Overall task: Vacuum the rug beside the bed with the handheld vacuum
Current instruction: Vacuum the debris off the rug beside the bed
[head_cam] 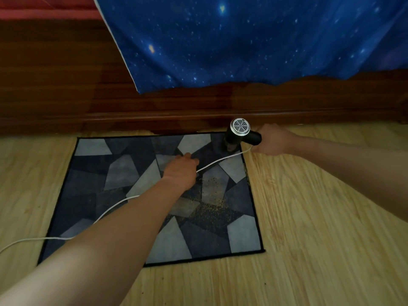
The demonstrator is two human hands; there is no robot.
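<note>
Gritty yellow crumbs [212,208] speckle a flat rug [88,184] of angular grey patches, wrist-side of the left hand [180,171], whose fingers curl over a thin white cord [223,160]. Beyond, the right hand [272,140] wraps its fingers round the black handheld vacuum [239,133] by its cylindrical handle, nozzle on the rug's far corner.

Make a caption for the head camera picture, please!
Right hand holds the handheld vacuum at the far corner of the rug; left hand rests on it by the white cord and crumbs.
</note>
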